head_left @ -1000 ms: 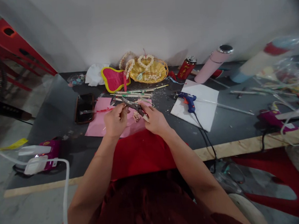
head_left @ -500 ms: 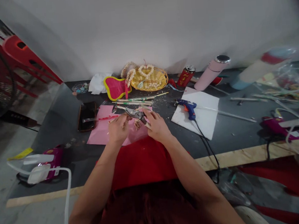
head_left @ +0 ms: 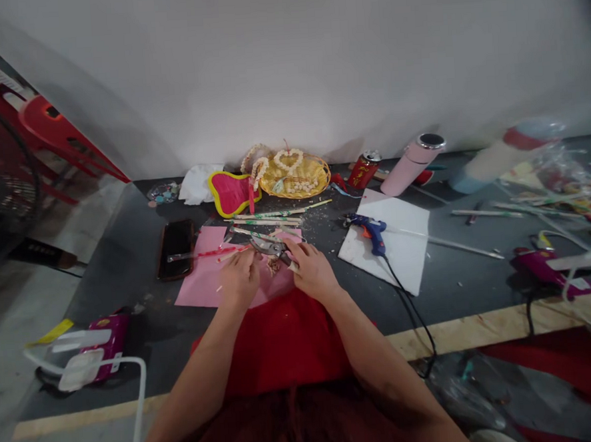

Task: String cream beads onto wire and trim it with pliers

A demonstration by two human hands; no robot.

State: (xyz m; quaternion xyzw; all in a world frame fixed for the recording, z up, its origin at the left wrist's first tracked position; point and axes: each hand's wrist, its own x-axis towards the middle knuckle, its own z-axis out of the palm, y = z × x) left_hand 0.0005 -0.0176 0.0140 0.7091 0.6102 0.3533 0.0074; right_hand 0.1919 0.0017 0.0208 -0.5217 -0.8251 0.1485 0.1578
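Observation:
My right hand (head_left: 312, 268) is closed around the handles of a pair of pruning shears (head_left: 271, 246), whose metal blades point left. Close to the blade tips, my left hand (head_left: 239, 278) is closed with fingers pinched; what it grips is too small or hidden to make out. A patterned thin stick (head_left: 249, 233) shows just beyond the blades. Below the shears, a small heap of cut pieces (head_left: 273, 266) lies on pink paper (head_left: 199, 290).
Behind my hands are several sticks (head_left: 265, 221), a woven basket (head_left: 318, 179) and a yellow-edged pink shape (head_left: 231, 193). A phone (head_left: 176, 250) lies left. Rightward are a blue glue gun (head_left: 375, 233) on a white board (head_left: 408, 267), a red can (head_left: 364, 171) and a pink flask (head_left: 412, 166).
The whole scene sits a little lower as the head view tilts. My left hand has shifted slightly relative to the shears, which stay in my right hand.

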